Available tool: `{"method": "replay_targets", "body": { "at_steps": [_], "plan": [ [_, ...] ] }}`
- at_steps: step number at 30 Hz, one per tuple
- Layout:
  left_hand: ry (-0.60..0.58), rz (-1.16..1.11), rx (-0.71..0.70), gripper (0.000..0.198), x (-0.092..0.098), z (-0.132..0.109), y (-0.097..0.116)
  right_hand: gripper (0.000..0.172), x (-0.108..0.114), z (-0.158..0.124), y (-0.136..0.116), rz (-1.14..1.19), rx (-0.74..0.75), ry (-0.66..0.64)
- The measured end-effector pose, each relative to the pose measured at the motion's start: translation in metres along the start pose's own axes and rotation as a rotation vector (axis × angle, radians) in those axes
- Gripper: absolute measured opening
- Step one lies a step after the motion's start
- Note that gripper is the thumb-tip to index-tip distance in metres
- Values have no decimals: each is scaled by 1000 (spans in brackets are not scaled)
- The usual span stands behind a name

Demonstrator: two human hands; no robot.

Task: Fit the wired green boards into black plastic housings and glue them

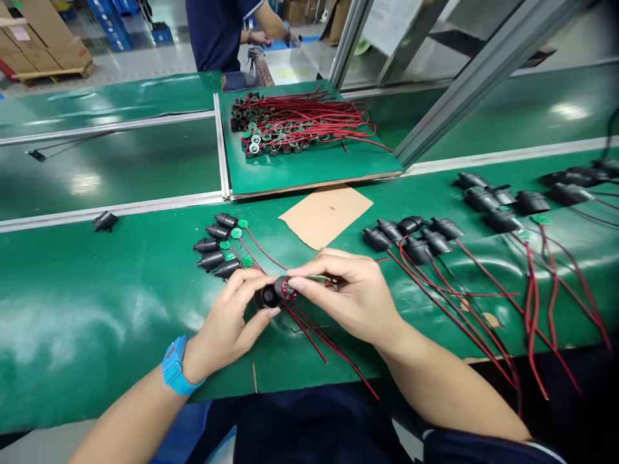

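My left hand (232,319) is closed around a small black housing (269,296) just above the green belt (97,303). My right hand (345,290) pinches a round part with red wires (314,335) and presses it against the open end of that housing. The wires trail toward me over the belt edge. Just beyond my left hand lies a row of several black housings with green round boards (220,248) and red leads.
A cardboard piece (325,214) lies past my hands. Groups of wired black housings (411,237) spread to the right, more at far right (503,206). A raised green board holds a bundle of red-wired parts (300,122). A lone black housing (105,221) sits left. Another person (217,32) works beyond.
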State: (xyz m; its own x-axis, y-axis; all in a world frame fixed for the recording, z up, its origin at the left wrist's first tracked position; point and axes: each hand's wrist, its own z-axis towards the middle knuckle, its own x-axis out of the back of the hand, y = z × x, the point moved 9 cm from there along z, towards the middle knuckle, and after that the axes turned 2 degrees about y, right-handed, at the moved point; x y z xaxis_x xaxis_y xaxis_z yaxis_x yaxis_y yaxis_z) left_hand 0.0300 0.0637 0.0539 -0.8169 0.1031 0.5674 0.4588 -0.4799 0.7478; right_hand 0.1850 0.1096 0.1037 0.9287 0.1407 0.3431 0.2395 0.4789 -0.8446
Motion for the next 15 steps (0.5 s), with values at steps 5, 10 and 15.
{"method": "replay_targets", "body": {
  "at_steps": [5,10,15],
  "plan": [
    [-47,-31,10,42,-6,1,0,9,-20,-6,2,40,11,-146],
    [-63,-36,28,40,-7,1,-3,14,-24,-7,7,34,-37,-233],
    [-56,-51,38,43,-5,0,-4,24,-13,-4,18,12,-123,-292]
  ]
}}
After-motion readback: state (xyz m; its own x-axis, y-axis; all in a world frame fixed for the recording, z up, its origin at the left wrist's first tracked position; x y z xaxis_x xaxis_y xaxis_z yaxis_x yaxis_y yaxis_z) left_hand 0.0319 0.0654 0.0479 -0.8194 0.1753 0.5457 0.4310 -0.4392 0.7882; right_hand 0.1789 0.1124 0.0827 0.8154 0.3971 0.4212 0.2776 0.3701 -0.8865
